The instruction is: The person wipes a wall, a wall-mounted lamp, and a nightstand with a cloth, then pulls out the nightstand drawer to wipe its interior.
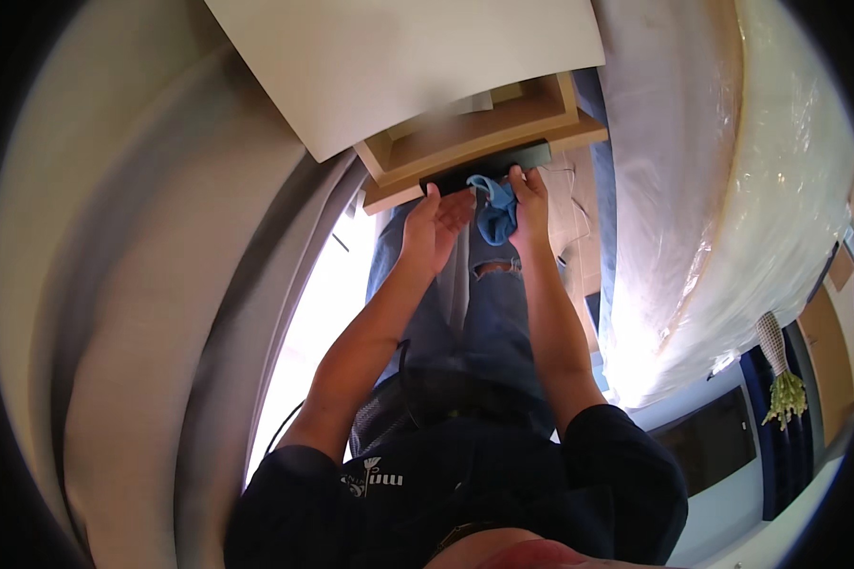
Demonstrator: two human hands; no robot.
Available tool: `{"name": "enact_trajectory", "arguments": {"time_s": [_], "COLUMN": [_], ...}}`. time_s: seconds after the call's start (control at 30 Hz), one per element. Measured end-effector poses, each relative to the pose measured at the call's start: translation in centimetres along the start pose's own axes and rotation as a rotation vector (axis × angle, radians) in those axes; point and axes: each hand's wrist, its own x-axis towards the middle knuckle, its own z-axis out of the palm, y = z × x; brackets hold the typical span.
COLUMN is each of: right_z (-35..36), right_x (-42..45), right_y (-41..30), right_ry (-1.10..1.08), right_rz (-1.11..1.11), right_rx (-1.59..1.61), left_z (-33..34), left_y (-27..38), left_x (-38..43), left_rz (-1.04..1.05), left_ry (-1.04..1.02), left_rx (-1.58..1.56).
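Observation:
A wooden drawer [473, 142] stands pulled out below a white top. Along its front lies a long dark handle or strip [487, 168]; whether it is fixed to the drawer front I cannot tell. My left hand [438, 224] touches the strip's left end with the thumb, its other fingers spread beneath. In my right hand [529, 203] a crumpled blue cloth [497, 213] hangs toward the left, while the thumb and a finger rest at the strip's lower edge. Some pale things, partly hidden, lie inside the drawer.
The white top [413, 64] overhangs the drawer. Grey curtains [156, 270] hang at the left. A plastic-wrapped mattress [712, 213] stands close at the right. A thin cable [576, 206] lies on the wooden floor beyond my right arm.

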Motion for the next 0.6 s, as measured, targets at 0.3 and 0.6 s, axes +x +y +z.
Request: {"name": "enact_trajectory", "arguments": {"time_s": [0.3, 0.6], "right_z": [-4.9, -4.1], "right_x": [-3.5, -1.2], "right_y": [-2.8, 1.2], "right_ry": [0.100, 0.068], "right_rz": [-0.218, -1.096], "right_rx": [-0.709, -1.428], "left_z": [-0.7, -4.3], "left_y": [-1.5, -2.2], "left_x": [-1.6, 1.6], "left_rz": [0.024, 0.315], "left_ry": [-0.057, -0.027], "left_rx": [-0.049, 0.194]}}
